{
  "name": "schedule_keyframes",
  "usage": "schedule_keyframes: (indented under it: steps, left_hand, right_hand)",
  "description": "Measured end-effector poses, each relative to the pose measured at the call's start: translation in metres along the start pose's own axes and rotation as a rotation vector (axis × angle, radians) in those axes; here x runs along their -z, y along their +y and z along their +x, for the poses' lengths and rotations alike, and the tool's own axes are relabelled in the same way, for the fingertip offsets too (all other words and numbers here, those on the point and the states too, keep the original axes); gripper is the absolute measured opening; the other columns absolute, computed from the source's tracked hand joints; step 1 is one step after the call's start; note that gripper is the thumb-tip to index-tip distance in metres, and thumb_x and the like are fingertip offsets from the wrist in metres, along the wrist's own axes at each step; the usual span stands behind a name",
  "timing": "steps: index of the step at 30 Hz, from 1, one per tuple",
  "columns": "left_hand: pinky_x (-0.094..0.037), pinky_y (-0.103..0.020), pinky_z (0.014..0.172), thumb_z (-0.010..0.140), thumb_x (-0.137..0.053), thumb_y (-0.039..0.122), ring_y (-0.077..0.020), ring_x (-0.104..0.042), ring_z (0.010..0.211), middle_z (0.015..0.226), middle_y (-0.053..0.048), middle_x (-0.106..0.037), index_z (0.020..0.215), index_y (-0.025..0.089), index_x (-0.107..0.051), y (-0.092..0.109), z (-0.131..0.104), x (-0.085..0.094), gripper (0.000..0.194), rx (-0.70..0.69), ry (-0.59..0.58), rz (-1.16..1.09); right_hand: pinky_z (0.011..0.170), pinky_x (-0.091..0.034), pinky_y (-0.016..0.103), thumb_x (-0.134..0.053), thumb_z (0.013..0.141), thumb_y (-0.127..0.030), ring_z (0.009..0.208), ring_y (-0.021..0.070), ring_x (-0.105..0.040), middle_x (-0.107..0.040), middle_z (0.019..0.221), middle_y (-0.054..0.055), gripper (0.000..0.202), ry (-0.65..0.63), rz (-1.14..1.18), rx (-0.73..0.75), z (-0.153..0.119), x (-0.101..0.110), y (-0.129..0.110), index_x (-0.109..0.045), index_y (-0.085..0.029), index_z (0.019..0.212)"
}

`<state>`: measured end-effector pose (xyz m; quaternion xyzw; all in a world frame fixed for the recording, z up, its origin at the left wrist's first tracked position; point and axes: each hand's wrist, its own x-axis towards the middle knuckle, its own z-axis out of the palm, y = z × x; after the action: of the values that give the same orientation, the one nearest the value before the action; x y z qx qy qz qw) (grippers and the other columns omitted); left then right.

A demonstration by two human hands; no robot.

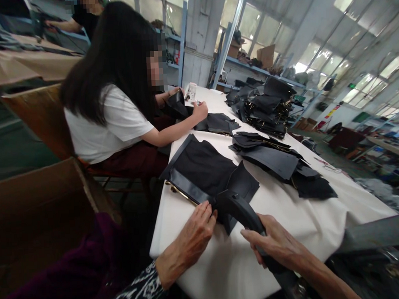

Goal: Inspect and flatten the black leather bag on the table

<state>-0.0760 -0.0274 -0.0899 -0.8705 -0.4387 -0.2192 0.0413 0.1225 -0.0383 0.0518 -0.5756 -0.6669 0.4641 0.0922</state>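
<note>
My left hand (193, 234) is closed at the near edge of a black bag piece (205, 165), its fingertips pressed together on the edge beside a gold zipper (181, 190). The piece lies spread on the pale-covered table, dark cloth and smoother leather-like panels showing. My right hand (274, 241) is wrapped around a curved black hand-held tool (242, 207). Its rounded front end rests at or just above the piece, close to my left fingertips; contact cannot be made out. The tool's rear runs down past the right hand to the lower edge of view.
Flat black pieces (270, 159) with gold zippers lie to the right on the table (306, 219), a taller heap (267, 101) behind them. At left, a co-worker in a white shirt (107, 123) handles black pieces. A cardboard box (38, 198) stands at lower left.
</note>
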Motion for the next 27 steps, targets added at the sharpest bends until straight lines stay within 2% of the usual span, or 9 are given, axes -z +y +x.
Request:
schedule_keyframes:
  steps: [5, 11, 14, 17, 20, 23, 27]
  left_hand:
    - [-0.041, -0.044, 0.105, 0.079, -0.038, 0.001, -0.0321, -0.040, 0.129, 0.134, -0.022, -0.048, 0.130, 0.005, -0.043, 0.001, -0.005, -0.010, 0.051, 0.015, 0.021, 0.032]
    - [-0.048, -0.038, 0.098, 0.077, -0.039, -0.002, -0.0299, -0.053, 0.117, 0.120, -0.020, -0.059, 0.116, 0.003, -0.055, 0.007, 0.001, 0.005, 0.043, 0.058, 0.055, 0.131]
    - [-0.049, -0.039, 0.096, 0.077, -0.041, 0.000, -0.0299, -0.055, 0.114, 0.114, -0.019, -0.062, 0.111, 0.003, -0.058, 0.009, 0.005, 0.007, 0.039, 0.044, 0.069, 0.171]
    - [-0.048, -0.040, 0.097, 0.080, -0.043, 0.004, -0.0298, -0.055, 0.114, 0.108, -0.019, -0.064, 0.107, 0.003, -0.061, 0.010, 0.007, 0.006, 0.033, 0.025, 0.068, 0.189]
    - [-0.048, -0.039, 0.097, 0.080, -0.041, 0.002, -0.0290, -0.056, 0.114, 0.109, -0.020, -0.063, 0.109, 0.002, -0.060, 0.010, 0.006, 0.010, 0.035, 0.028, 0.059, 0.180]
    - [-0.050, -0.038, 0.095, 0.077, -0.040, -0.001, -0.0302, -0.055, 0.114, 0.115, -0.022, -0.061, 0.114, -0.001, -0.057, 0.011, 0.003, 0.013, 0.041, 0.034, 0.069, 0.180]
    - [-0.050, -0.039, 0.095, 0.075, -0.041, -0.002, -0.0328, -0.055, 0.115, 0.117, -0.025, -0.060, 0.115, -0.004, -0.056, 0.010, 0.000, 0.010, 0.042, 0.016, 0.084, 0.176]
  right_hand:
    - [0.037, -0.042, 0.019, -0.049, 0.084, -0.037, 0.038, 0.0107, -0.051, -0.054, 0.049, -0.004, 0.020, -0.022, -0.086, -0.055, 0.005, -0.002, -0.004, -0.043, -0.018, 0.080]
    - [0.035, -0.041, 0.017, -0.050, 0.083, -0.039, 0.040, 0.0107, -0.054, -0.052, 0.051, -0.006, 0.023, -0.039, -0.211, -0.030, 0.007, 0.005, -0.011, -0.041, -0.018, 0.082]
    - [0.035, -0.041, 0.018, -0.052, 0.082, -0.040, 0.039, 0.0114, -0.054, -0.051, 0.050, -0.005, 0.024, -0.045, -0.254, -0.012, 0.015, 0.007, -0.016, -0.041, -0.018, 0.080]
    - [0.035, -0.042, 0.019, -0.052, 0.082, -0.040, 0.039, 0.0128, -0.056, -0.053, 0.048, -0.004, 0.025, -0.034, -0.251, 0.019, 0.030, 0.005, -0.020, -0.042, -0.018, 0.078]
    - [0.034, -0.044, 0.020, -0.052, 0.081, -0.045, 0.039, 0.0133, -0.055, -0.055, 0.049, -0.003, 0.028, 0.027, -0.174, 0.022, 0.039, 0.007, -0.024, -0.043, -0.018, 0.078]
    - [0.037, -0.045, 0.021, -0.050, 0.083, -0.046, 0.040, 0.0130, -0.055, -0.056, 0.051, -0.002, 0.029, 0.057, -0.118, 0.030, 0.028, 0.014, -0.029, -0.043, -0.018, 0.076]
    - [0.040, -0.043, 0.019, -0.049, 0.086, -0.038, 0.044, 0.0121, -0.056, -0.056, 0.051, -0.003, 0.022, 0.066, -0.216, 0.030, 0.001, 0.017, -0.032, -0.043, -0.018, 0.077]
